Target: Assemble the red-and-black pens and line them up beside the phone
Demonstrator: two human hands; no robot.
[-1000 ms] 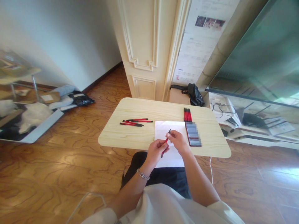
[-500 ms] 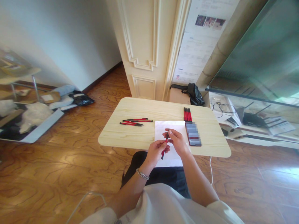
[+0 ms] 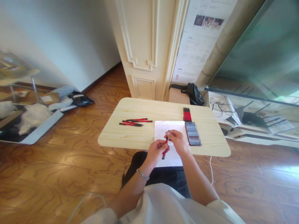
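Note:
A red and black pen (image 3: 164, 152) is held tilted above a white sheet of paper (image 3: 173, 160). My left hand (image 3: 156, 151) grips the pen around its middle. The fingers of my right hand (image 3: 177, 140) are pinched on its black upper end. To the left on the table lie several loose red and black pens (image 3: 135, 121). Several more pens (image 3: 187, 114) stand side by side in a neat row at the back right. Just below that row is a phone (image 3: 193, 133), its screen blurred out.
The pale wooden table (image 3: 130, 140) has rounded corners. Behind it are a cream door (image 3: 142, 46) and a black bag (image 3: 195, 94). A low cabinet with cables and a large dark screen (image 3: 261, 56) stands at the right. Boxes and packages (image 3: 37, 115) lie on the floor at the left.
The fingers of my right hand have closed in more around the pen's upper end. My left hand stays around the pen. The other pens lie as before.

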